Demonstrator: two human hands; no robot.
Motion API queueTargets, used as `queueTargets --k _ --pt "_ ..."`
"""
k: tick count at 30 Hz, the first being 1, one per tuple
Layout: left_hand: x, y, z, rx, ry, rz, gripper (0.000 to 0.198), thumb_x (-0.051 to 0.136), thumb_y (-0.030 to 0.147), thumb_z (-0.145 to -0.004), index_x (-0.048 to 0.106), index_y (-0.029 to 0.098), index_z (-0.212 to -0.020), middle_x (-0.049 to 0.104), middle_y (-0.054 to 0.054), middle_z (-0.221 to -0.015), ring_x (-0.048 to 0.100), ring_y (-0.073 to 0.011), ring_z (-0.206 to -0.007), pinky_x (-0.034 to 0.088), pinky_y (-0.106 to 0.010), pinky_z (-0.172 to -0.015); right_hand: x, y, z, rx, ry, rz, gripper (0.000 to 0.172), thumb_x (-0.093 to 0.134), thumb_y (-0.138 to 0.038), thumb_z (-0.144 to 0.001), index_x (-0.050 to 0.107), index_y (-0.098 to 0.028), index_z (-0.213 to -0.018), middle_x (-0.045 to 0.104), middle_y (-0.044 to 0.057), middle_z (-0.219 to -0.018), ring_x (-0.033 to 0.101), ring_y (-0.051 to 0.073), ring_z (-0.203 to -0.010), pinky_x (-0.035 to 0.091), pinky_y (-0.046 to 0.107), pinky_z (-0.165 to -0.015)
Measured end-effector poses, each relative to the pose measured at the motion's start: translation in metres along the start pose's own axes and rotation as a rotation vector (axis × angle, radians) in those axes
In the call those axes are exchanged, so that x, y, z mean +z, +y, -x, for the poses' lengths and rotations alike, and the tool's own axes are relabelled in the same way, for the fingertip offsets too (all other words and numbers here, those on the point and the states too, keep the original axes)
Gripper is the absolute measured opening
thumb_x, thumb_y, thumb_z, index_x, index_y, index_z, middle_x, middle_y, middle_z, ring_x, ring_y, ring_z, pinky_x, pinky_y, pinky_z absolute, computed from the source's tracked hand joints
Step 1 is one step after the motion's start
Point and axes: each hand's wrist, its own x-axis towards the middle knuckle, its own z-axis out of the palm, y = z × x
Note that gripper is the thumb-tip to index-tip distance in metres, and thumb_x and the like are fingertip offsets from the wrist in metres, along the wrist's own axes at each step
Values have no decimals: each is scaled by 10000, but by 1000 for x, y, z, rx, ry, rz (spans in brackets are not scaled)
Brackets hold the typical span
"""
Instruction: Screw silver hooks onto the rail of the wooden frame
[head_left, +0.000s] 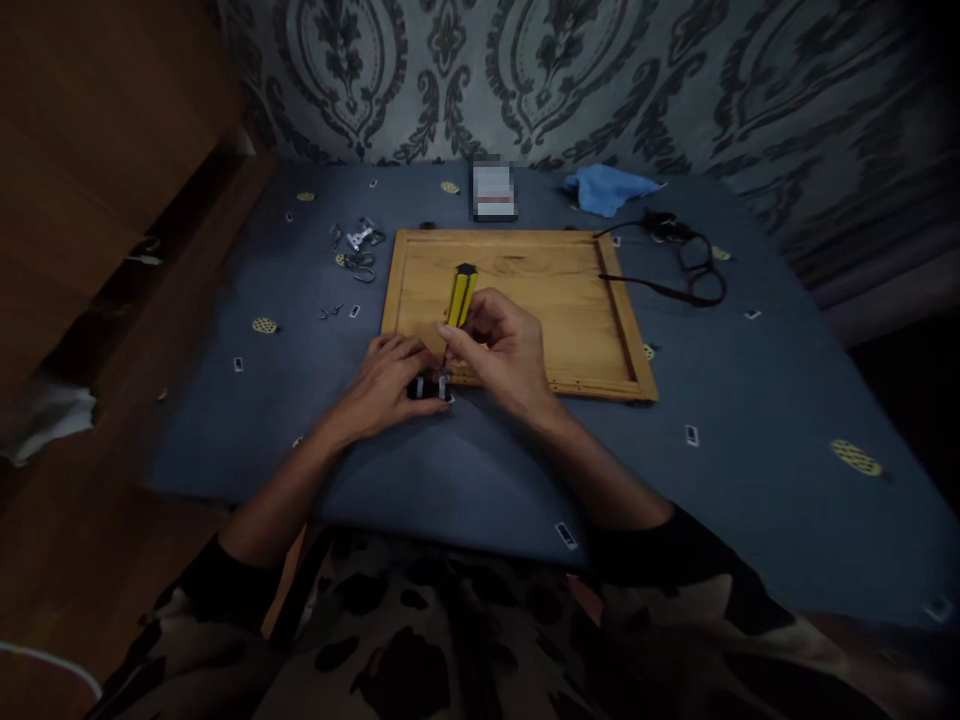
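A screwdriver [463,297] with a yellow and black handle stands nearly upright, pinched in the fingers of my right hand [510,350]. Its thin shaft runs down to the near edge of a shallow wooden frame tray [547,320], left of the middle. At that edge my left hand [386,385] curls around a dark handle-like piece with shiny metal fittings [442,385], pressing it against the wood. The fingers partly cover this piece, so its full shape cannot be made out. The screwdriver tip meets the metal fitting, though the exact contact is too small to see.
Loose metal hardware [361,240] lies left of the tray, with small dark bits [330,312] nearer me. Eyeglasses [694,270] rest partly on its right rim. Behind are a blurred box [494,190] and a blue cloth [611,190]. A patterned blue cloth covers the table [750,500].
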Motion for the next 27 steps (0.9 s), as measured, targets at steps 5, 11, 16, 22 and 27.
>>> queueTargets --k 5,11,16,22,27 --pt "-1 1 0 -4 -4 3 422 777 555 -876 708 205 -1101 695 -72 -1135 612 -288 -1108 399 -449 -1055 -10 -4 5 22 36 -73 425 816 -603 -827 572 -260 -882 615 -32 -787 590 126 -569 549 306 -549" --pt "-1 1 0 -2 -2 -1 411 751 567 -892 707 211 -1093 680 -66 -1111 596 -286 -1099 393 -440 -1050 -10 -2 8 37 0 -84 407 810 -596 -839 586 -262 -904 618 -26 -808 601 129 -576 568 309 -556" --pt "-1 0 0 4 0 4 435 752 572 -891 713 195 -1105 682 -76 -1109 597 -288 -1099 396 -436 -1048 -8 1 9 33 2 -111 378 834 -546 -833 597 -259 -900 617 -30 -811 615 128 -582 564 304 -559" --pt "-2 0 0 4 -9 8 444 755 577 -887 712 192 -1106 684 -78 -1114 603 -291 -1096 396 -446 -1053 -9 2 8 25 -13 -117 368 835 -528 -835 597 -256 -905 625 -30 -800 609 125 -573 554 297 -547" --pt "-1 -1 0 13 0 6 427 748 578 -893 704 206 -1099 688 -68 -1109 611 -292 -1109 407 -444 -1031 -10 -1 9 33 -57 -64 387 801 -571 -851 591 -254 -921 642 -20 -830 615 134 -606 557 304 -574"
